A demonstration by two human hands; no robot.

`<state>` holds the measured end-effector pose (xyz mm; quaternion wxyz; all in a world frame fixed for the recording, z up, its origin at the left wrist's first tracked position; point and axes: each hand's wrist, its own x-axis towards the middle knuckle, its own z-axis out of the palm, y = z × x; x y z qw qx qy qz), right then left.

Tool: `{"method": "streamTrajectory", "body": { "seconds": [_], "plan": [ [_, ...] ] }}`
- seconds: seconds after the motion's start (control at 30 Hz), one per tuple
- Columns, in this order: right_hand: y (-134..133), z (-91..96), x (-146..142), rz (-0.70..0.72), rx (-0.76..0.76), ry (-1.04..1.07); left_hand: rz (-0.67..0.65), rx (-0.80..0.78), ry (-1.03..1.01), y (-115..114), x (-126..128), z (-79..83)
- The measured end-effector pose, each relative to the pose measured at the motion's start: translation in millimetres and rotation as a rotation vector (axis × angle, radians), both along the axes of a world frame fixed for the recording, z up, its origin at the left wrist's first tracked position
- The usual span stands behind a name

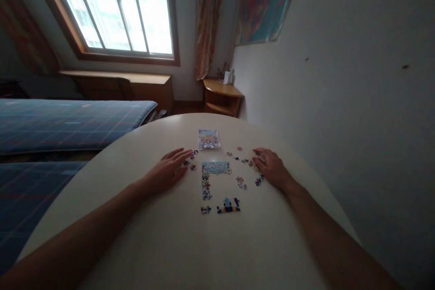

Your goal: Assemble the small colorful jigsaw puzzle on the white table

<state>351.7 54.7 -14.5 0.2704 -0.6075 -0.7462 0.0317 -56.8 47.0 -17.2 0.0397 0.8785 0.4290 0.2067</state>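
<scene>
A partly joined jigsaw puzzle (216, 168) lies on a round white table (190, 240), with a top strip, a left column and a separate bottom piece group (229, 206). My left hand (168, 170) rests flat on the table, fingers stretched toward a few loose pieces (192, 157) at its fingertips. My right hand (272, 168) lies palm down over a scatter of loose pieces (245, 161) on the right, fingers slightly curled on them. A small printed reference picture (208, 138) lies beyond the puzzle.
A wall runs close along the table's right side. A bed with a blue plaid cover (68, 122) stands at the left. A small wooden corner shelf (222, 95) and a window (118, 9) are behind the table.
</scene>
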Motion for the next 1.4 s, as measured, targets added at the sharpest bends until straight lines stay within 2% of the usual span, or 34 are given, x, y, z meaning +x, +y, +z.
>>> {"method": "streamTrajectory", "body": {
  "seconds": [0.1, 0.17, 0.33, 0.47, 0.57, 0.73, 0.97, 1.1, 1.4],
  "plan": [
    [1, -1.8, 1, -0.002, 0.001, -0.004, -0.050, -0.016, 0.037, -3, 0, 1.8],
    [2, -3.3, 2, -0.002, 0.002, -0.006, -0.028, -0.023, 0.023, -3, 1, 2.3],
    [4, -5.1, 3, -0.009, 0.006, 0.001, 0.232, -0.048, -0.101, 5, -1, -1.5],
    [8, -6.2, 5, -0.092, 0.024, 0.058, 0.374, -0.042, -0.150, 15, -8, -7.9],
    [11, -7.7, 6, -0.136, 0.033, 0.091, 0.427, -0.043, -0.159, 20, -12, -12.0],
    [12, -7.4, 8, -0.149, 0.010, 0.108, 0.421, -0.049, -0.138, 23, -15, -13.9],
    [11, -7.3, 26, -0.249, 0.033, 0.063, 0.298, -0.030, -0.071, 26, -27, -9.4],
    [13, -13.3, 36, -0.325, 0.063, 0.016, 0.315, -0.009, -0.050, 28, -32, -11.2],
    [13, -17.1, 35, -0.307, 0.083, -0.041, 0.328, -0.020, -0.018, 29, -33, -13.8]
  ]
}}
